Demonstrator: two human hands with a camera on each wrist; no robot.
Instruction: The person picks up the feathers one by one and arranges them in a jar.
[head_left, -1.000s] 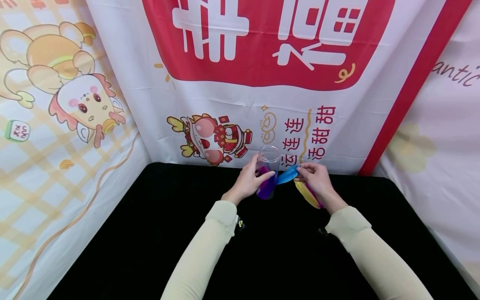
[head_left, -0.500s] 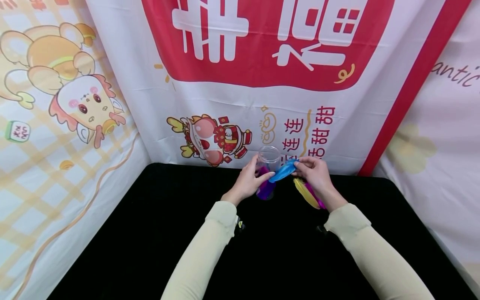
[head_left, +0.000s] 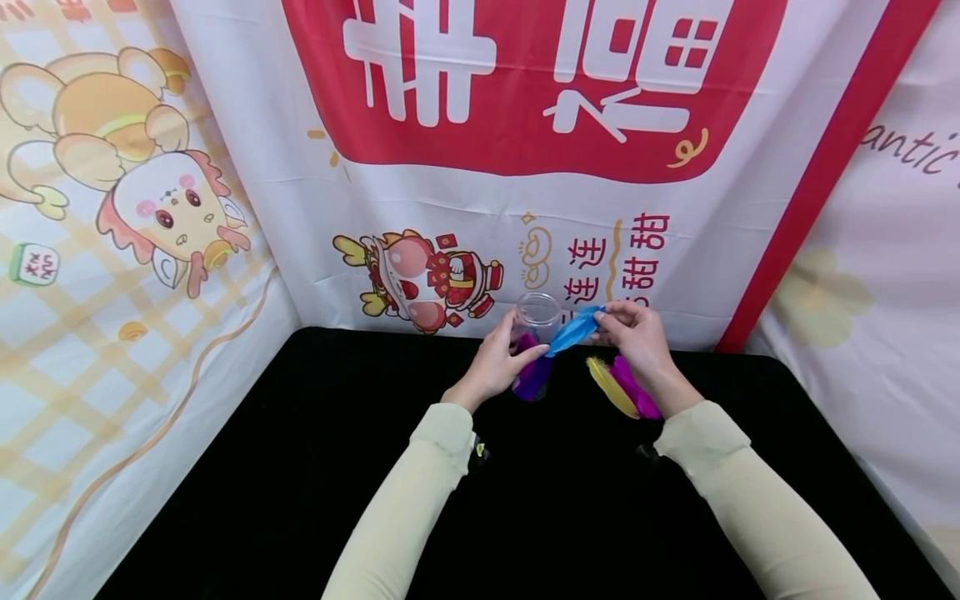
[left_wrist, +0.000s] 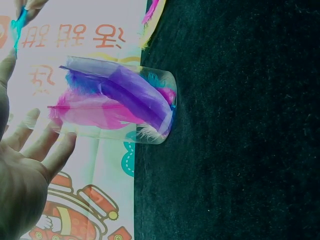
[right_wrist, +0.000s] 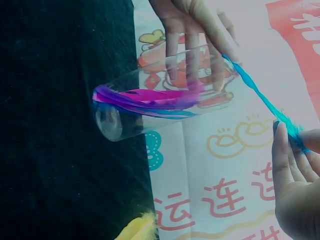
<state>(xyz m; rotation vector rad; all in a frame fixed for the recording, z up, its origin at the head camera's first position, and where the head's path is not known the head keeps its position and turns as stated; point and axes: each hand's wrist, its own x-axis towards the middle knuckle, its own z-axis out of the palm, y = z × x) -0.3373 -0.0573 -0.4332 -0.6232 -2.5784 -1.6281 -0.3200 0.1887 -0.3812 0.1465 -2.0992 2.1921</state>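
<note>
My left hand (head_left: 492, 360) grips a clear plastic cylinder (head_left: 538, 310) that stands upright near the table's back edge. Purple (left_wrist: 142, 97) and pink feathers (left_wrist: 100, 111), with some blue ones, lie inside it, as the left wrist view shows. Between thumb and fingertips, my right hand (head_left: 637, 343) pinches one end of a blue feather (head_left: 573, 330). The feather slants down to the left, its far end by my left thumb, outside the cylinder's upper part. Whether the thumb touches that end is hard to tell.
A yellow feather (head_left: 611, 387) and a magenta feather (head_left: 636, 390) lie on the black table (head_left: 360, 467), below my right hand. Behind the table hangs a printed white and red cloth (head_left: 450, 196); another patterned cloth (head_left: 225, 358) borders the left side.
My right hand has moved up with the blue feather, which now sits higher beside the cylinder. More of the magenta feather shows under that hand. My left hand has stayed in place.
</note>
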